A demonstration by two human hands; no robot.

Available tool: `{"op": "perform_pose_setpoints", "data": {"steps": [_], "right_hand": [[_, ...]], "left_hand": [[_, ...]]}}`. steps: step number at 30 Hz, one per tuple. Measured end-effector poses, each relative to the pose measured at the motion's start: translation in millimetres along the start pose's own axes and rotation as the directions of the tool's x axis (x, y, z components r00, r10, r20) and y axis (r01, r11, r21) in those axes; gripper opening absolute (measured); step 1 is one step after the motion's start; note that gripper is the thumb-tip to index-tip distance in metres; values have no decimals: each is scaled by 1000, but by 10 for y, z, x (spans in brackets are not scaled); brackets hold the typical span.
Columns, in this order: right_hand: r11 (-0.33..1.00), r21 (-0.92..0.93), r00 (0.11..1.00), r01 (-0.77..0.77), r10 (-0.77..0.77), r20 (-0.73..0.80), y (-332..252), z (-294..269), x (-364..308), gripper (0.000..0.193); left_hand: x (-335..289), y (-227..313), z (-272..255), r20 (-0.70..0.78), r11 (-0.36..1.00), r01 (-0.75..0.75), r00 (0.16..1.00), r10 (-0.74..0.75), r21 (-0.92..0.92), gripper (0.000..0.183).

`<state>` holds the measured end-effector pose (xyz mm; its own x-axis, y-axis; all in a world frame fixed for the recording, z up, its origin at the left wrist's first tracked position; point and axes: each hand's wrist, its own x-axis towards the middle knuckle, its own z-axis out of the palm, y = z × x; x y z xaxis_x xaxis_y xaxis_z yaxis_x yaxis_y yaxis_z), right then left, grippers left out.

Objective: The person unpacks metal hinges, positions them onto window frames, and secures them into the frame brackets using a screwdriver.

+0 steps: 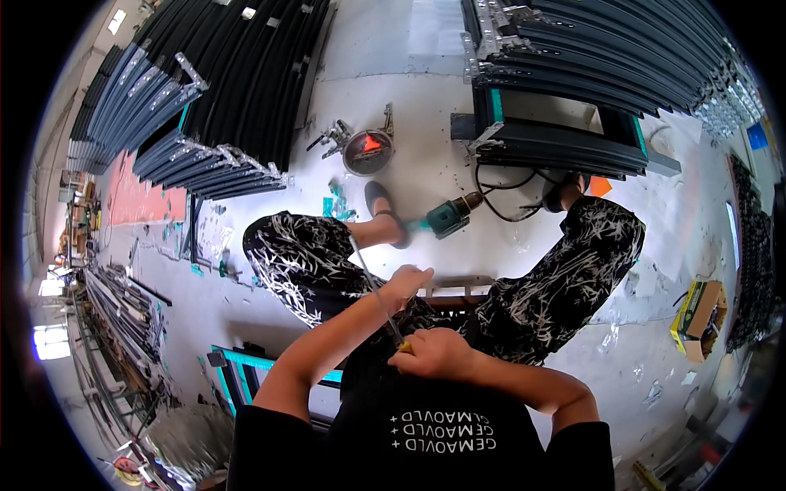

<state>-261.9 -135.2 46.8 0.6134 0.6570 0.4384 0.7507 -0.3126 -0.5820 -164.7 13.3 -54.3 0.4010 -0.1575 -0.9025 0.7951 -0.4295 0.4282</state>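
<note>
My right hand (pixel 442 353) is closed around the yellow handle of a screwdriver (pixel 378 296), close against my black shirt. Its long thin shaft slants up and left, crossing in front of my left wrist and ending near my left knee. My left hand (pixel 407 284) is over my lap with the fingers curled together; whatever lies in them, if anything, is hidden. On the floor between my feet lies a green power drill (pixel 449 218). Farther off sits a round metal bowl (pixel 368 155) with a red-orange object inside, metal hinge-like fittings (pixel 334 137) beside it.
Stacks of dark metal frames (pixel 237 90) rise at far left and far right (pixel 573 57). A black cable (pixel 499 204) curls by my right foot. An open cardboard box (pixel 702 321) stands at right. A teal-edged frame (pixel 237 368) is behind my left arm; long profiles (pixel 123 311) lie at left.
</note>
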Motion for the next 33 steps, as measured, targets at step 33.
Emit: {"op": "perform_pose_setpoints", "data": {"steps": [33], "right_hand": [[678, -609, 750, -412, 632, 197, 1332, -2214, -326, 15]], "left_hand": [[-1582, 791, -2120, -17, -43, -271, -213, 977, 962, 34]]}}
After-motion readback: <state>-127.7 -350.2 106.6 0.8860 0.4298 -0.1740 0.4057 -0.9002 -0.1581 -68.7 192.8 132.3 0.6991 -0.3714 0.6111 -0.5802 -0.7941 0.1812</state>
